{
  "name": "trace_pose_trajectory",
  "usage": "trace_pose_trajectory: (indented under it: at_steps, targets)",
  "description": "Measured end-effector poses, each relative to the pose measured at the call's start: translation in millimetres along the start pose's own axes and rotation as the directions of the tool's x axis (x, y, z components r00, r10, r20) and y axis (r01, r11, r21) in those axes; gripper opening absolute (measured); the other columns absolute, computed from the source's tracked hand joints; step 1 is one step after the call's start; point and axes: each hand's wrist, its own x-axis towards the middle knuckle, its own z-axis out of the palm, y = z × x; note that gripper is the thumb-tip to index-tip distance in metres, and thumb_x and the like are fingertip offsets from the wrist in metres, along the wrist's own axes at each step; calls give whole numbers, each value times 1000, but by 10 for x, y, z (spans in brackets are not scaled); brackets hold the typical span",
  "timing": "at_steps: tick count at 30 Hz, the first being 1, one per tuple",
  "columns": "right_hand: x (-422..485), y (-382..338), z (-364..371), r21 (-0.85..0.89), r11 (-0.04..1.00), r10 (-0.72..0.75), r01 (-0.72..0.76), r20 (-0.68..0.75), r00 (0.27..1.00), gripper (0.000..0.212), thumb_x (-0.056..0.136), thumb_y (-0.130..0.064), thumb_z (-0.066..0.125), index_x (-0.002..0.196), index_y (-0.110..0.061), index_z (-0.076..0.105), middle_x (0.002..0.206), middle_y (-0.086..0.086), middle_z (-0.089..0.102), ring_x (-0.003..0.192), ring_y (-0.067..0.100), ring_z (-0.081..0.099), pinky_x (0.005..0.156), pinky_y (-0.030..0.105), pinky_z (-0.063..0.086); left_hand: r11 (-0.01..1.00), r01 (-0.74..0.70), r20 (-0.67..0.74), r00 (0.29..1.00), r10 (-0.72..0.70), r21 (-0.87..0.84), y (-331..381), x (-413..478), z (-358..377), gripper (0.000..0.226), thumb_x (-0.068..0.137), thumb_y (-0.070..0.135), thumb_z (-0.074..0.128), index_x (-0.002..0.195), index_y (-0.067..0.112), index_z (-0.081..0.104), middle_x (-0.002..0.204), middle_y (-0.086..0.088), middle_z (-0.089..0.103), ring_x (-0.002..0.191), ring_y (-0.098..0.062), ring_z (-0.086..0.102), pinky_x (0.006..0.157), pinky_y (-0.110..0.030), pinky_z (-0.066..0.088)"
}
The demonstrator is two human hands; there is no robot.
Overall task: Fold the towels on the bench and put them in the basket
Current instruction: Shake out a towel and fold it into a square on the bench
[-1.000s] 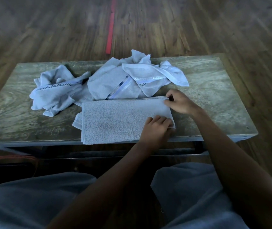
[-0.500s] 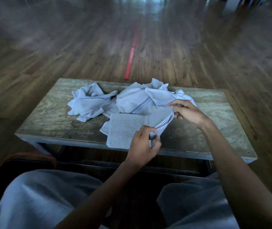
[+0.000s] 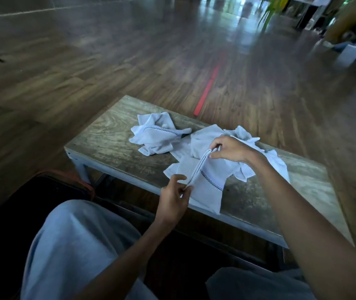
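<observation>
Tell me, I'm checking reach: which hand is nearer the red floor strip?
Right. The right hand pinches the towel's far corner over the bench, on the strip's side. The left hand pinches the near corner at the bench's front edge, farther from it.

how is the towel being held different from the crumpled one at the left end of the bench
The held towel has its layered edge raised, pinched by the left hand and the right hand; the crumpled towel lies untouched on the bench. The held towel is folded in flat layers, while the crumpled towel is bunched in a heap. Both are pale with a dark checked stripe.
</observation>
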Motion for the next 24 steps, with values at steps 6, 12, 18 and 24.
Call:
trace_pose_trajectory:
  at_steps: [6, 12, 18, 24]
  targets:
    - [513, -25, 451, -15, 1000, 28, -27, 126, 992, 7, 82, -29, 69, 82, -25, 63, 84, -3, 58, 82, 15, 54, 75, 30, 42, 955, 288, -6, 957, -289, 62, -350, 95, -25, 18, 86, 22, 67, 96, 8, 67, 87, 5, 68, 76, -3, 62, 63, -9, 46]
    - [711, -14, 769, -216, 976, 4, 2, 27, 1000, 12, 85, -31, 63, 89, -20, 64, 80, -12, 55, 90, 14, 53, 85, 36, 30, 898, 436, -24, 900, -435, 56, -544, 107, 25, 20, 88, 27, 63, 100, 12, 65, 94, 1, 69, 80, -8, 62, 69, -19, 48]
    - [731, -35, 836, -392, 919, 22, 30, 128, 991, 40, 94, -33, 50, 132, -23, 49, 132, 2, 51, 128, 24, 33, 100, 39, 25, 862, 502, -24, 863, -505, -73, -578, 32, 103, 32, 79, 38, 71, 100, 24, 52, 101, 2, 61, 87, -11, 62, 73, -27, 55]
    - [708, -72, 773, -260, 966, 35, -2, 125, 992, 40, 88, -25, 56, 128, -28, 49, 111, 1, 59, 121, 20, 35, 89, 31, 24, 846, 521, -24, 850, -526, -110, -479, 60, 47, 29, 79, 25, 75, 100, 13, 59, 90, 4, 64, 74, -1, 59, 56, -9, 45]
